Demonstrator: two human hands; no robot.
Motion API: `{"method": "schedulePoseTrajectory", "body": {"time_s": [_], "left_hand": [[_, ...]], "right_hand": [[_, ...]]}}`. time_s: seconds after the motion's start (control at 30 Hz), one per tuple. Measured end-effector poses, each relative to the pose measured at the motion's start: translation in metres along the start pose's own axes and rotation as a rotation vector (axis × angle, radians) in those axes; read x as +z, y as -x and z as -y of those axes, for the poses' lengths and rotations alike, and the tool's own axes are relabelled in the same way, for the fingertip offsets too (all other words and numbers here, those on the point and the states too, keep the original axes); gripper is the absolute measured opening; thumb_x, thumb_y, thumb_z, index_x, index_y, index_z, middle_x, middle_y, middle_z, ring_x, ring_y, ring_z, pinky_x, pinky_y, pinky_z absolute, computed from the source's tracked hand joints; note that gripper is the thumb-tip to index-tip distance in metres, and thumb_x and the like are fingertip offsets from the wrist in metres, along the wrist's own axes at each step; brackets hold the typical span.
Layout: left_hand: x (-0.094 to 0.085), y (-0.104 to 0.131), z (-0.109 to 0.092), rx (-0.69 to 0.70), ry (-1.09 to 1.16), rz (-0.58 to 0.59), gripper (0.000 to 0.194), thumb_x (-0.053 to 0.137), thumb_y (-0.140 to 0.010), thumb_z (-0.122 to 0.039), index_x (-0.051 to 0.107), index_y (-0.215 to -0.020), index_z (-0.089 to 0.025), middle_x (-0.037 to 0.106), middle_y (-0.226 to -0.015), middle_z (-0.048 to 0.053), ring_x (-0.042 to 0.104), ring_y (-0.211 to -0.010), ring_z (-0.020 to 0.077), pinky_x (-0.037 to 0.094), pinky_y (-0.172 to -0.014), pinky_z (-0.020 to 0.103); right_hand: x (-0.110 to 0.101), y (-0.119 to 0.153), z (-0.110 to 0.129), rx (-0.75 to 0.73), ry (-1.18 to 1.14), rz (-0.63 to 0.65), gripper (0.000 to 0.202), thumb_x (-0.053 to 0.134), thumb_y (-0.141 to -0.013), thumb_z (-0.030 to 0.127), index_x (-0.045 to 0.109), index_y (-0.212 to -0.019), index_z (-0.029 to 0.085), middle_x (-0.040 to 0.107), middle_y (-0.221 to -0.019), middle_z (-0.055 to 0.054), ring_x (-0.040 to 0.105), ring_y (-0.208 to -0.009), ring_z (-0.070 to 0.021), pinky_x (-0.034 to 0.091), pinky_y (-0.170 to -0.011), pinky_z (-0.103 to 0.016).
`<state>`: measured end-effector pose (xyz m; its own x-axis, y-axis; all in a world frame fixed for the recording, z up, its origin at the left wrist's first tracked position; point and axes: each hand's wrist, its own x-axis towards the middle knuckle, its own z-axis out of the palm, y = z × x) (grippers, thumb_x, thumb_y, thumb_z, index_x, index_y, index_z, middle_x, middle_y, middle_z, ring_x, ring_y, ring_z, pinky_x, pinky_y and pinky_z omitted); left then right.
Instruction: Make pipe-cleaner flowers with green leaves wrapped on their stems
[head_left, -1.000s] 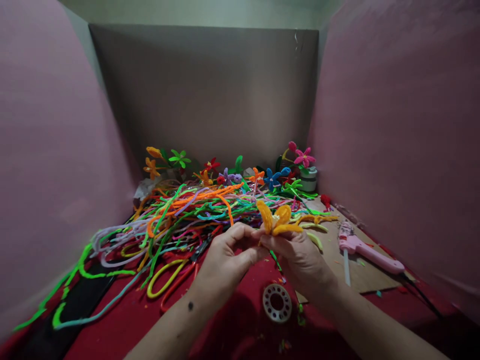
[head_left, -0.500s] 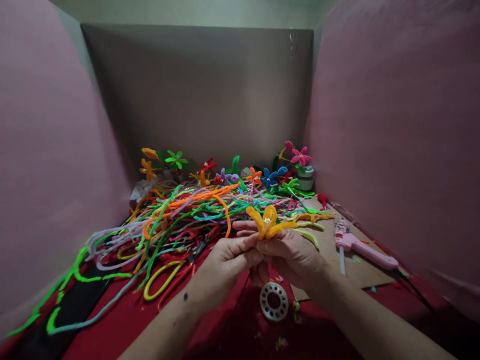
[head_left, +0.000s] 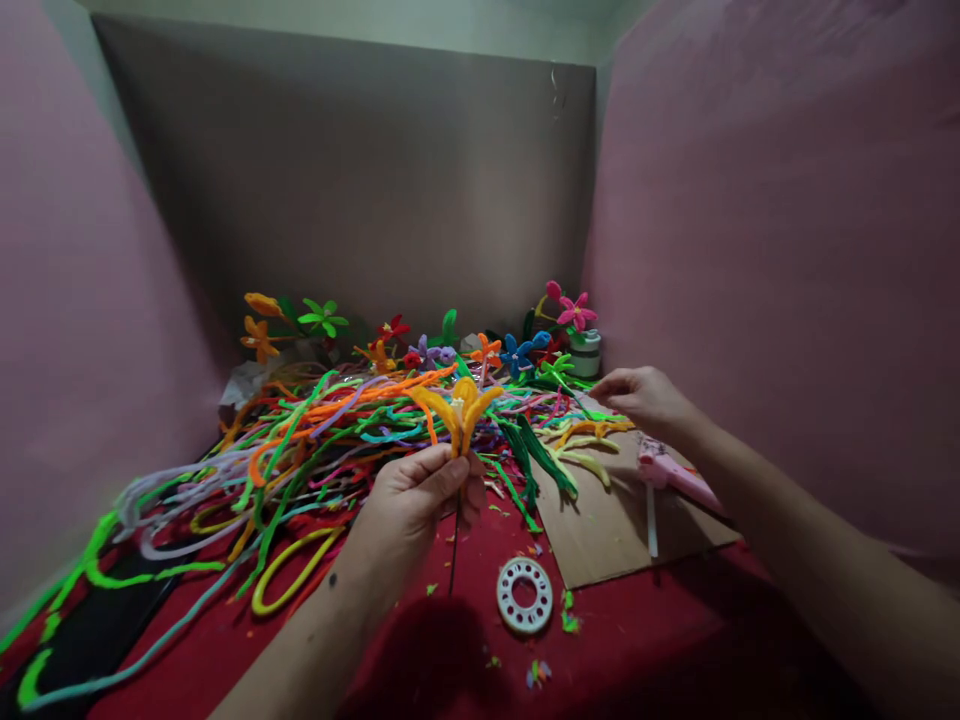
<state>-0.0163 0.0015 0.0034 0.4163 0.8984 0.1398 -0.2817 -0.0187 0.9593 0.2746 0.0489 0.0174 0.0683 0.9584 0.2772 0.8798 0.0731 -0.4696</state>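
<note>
Upright in my left hand (head_left: 424,492) is a yellow-orange fuzzy flower (head_left: 465,410) with a pale centre, pinched at its base between thumb and fingers. My right hand (head_left: 637,395) is out over the back part of the cardboard, beside the green flower (head_left: 557,368), with its fingers pressed together; whatever is between the fingertips is too small to make out. Yellow and orange pieces (head_left: 589,460) lie on the cardboard below that hand. Dark green strips (head_left: 544,460) rest between the cardboard and the heap of colourful fuzzy stems (head_left: 360,410).
A pink glue gun (head_left: 675,478) lies on the cardboard (head_left: 600,545). On the red cloth (head_left: 450,640) is a white ring with holes (head_left: 508,612). Finished flowers, including a pink one (head_left: 576,311), line the back near a white pot (head_left: 586,355). Pink walls flank both sides.
My right hand has let go of the flower and moved right and forward, over the cardboard. My left hand alone holds the flower. The camera view has shifted slightly right.
</note>
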Motion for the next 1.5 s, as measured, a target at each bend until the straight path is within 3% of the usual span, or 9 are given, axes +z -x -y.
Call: {"method": "schedulePoseTrajectory", "body": {"time_s": [0.23, 0.53, 0.67, 0.77, 0.87, 1.0, 1.1, 1.23, 1.5], "left_hand": [[0.000, -0.001, 0.000, -0.002, -0.044, -0.034, 0.016, 0.060, -0.077, -0.024, 0.062, -0.066, -0.013, 0.058, -0.057, 0.001, 0.051, -0.050, 0.0089, 0.039, -0.047, 0.019], [-0.004, -0.004, 0.005, -0.009, -0.099, -0.002, 0.019, 0.059, -0.078, -0.028, 0.063, -0.069, -0.013, 0.058, -0.058, 0.001, 0.049, -0.050, 0.0087, 0.037, -0.047, 0.020], [-0.004, -0.004, 0.006, -0.007, -0.103, -0.006, 0.019, 0.060, -0.078, -0.029, 0.063, -0.069, -0.012, 0.058, -0.058, 0.001, 0.050, -0.050, 0.0088, 0.037, -0.048, 0.020], [-0.004, -0.005, 0.006, -0.008, -0.088, -0.014, 0.019, 0.060, -0.077, -0.029, 0.064, -0.069, -0.012, 0.058, -0.058, 0.002, 0.050, -0.050, 0.0087, 0.037, -0.048, 0.020], [-0.004, -0.005, 0.005, -0.021, -0.017, -0.043, 0.017, 0.062, -0.076, -0.027, 0.064, -0.068, -0.012, 0.059, -0.057, 0.002, 0.051, -0.050, 0.0092, 0.037, -0.048, 0.020], [-0.003, -0.005, 0.006, -0.082, 0.129, -0.068, 0.012, 0.066, -0.073, -0.025, 0.067, -0.072, -0.013, 0.064, -0.068, 0.005, 0.056, -0.059, 0.0123, 0.042, -0.054, 0.023], [0.001, -0.004, 0.007, -0.125, 0.182, -0.075, 0.012, 0.067, -0.071, -0.023, 0.070, -0.076, -0.012, 0.068, -0.084, 0.009, 0.059, -0.074, 0.0154, 0.044, -0.064, 0.025], [0.009, -0.001, 0.010, -0.161, 0.229, 0.002, 0.014, 0.064, -0.074, -0.019, 0.071, -0.084, -0.011, 0.069, -0.092, 0.009, 0.059, -0.082, 0.0157, 0.044, -0.072, 0.025], [0.018, 0.004, 0.014, -0.184, 0.270, 0.102, 0.013, 0.066, -0.071, -0.013, 0.072, -0.082, -0.012, 0.069, -0.078, 0.008, 0.060, -0.075, 0.0143, 0.043, -0.076, 0.023]], "right_hand": [[0.018, -0.024, -0.023, -0.001, 0.315, 0.204, 0.030, 0.059, -0.059, 0.004, 0.073, -0.080, 0.019, 0.071, -0.076, -0.008, 0.064, -0.072, -0.0222, 0.042, -0.060, -0.025], [0.040, -0.036, -0.024, 0.046, 0.476, 0.349, 0.023, 0.053, -0.086, 0.027, 0.058, -0.106, 0.017, 0.059, -0.108, -0.007, 0.059, -0.093, -0.0203, 0.049, -0.077, -0.036], [0.042, -0.038, -0.024, 0.070, 0.462, 0.317, 0.030, 0.052, -0.087, 0.029, 0.052, -0.114, 0.017, 0.055, -0.115, -0.008, 0.057, -0.096, -0.0198, 0.049, -0.079, -0.039], [0.031, -0.037, -0.020, 0.042, 0.400, 0.223, 0.017, 0.056, -0.083, 0.024, 0.062, -0.096, 0.015, 0.062, -0.099, -0.008, 0.060, -0.088, -0.0211, 0.048, -0.074, -0.035], [0.015, -0.031, -0.013, -0.051, 0.279, 0.101, 0.011, 0.055, -0.078, 0.015, 0.065, -0.076, 0.016, 0.066, -0.076, -0.007, 0.062, -0.078, -0.0204, 0.045, -0.069, -0.029], [0.003, -0.010, 0.008, -0.186, 0.034, -0.018, 0.014, 0.049, -0.078, 0.015, 0.062, -0.082, 0.017, 0.066, -0.080, -0.003, 0.062, -0.077, -0.0146, 0.046, -0.067, -0.024], [0.006, 0.017, 0.031, -0.346, -0.639, -0.080, 0.007, 0.055, -0.076, 0.022, 0.060, -0.074, 0.017, 0.066, -0.084, -0.004, 0.062, -0.077, -0.0151, 0.050, -0.069, -0.028], [0.024, 0.050, 0.065, -0.339, -1.104, -0.089, 0.003, 0.065, -0.071, 0.019, 0.063, -0.068, 0.020, 0.066, -0.077, -0.001, 0.061, -0.076, -0.0144, 0.050, -0.071, -0.029], [0.063, 0.064, 0.085, -0.185, -1.390, -0.145, 0.011, 0.066, -0.066, 0.011, 0.065, -0.067, 0.021, 0.064, -0.068, 0.003, 0.058, -0.066, -0.0106, 0.047, -0.065, -0.024]]}}
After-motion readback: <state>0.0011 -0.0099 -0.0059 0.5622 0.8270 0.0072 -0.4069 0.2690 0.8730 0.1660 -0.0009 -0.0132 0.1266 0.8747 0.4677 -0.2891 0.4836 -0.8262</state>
